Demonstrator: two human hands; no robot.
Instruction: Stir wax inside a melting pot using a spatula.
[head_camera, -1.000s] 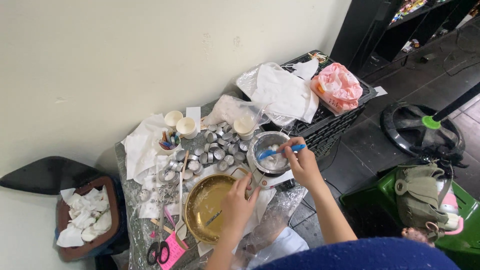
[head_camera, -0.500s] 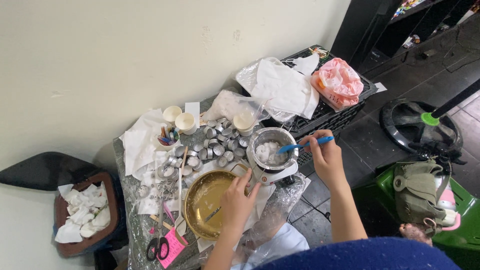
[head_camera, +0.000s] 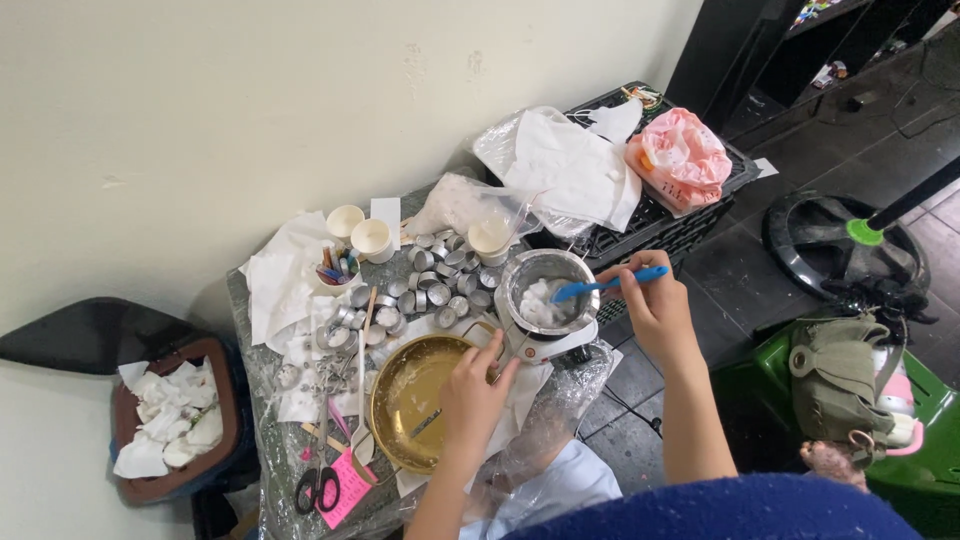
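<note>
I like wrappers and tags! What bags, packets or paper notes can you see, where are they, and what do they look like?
Clear plastic bag: back of the table, lumpy, white bits inside.
White plastic bags: on the black crate, crumpled.
Pink bag: on the crate's right end, bunched, pink and white.
Pink note: table's near-left corner, by the scissors, square.

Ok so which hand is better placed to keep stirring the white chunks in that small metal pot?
Right. The right hand already grips the blue spoon, its tip inside the small metal pot. The left hand rests by the gold bowl.
</note>
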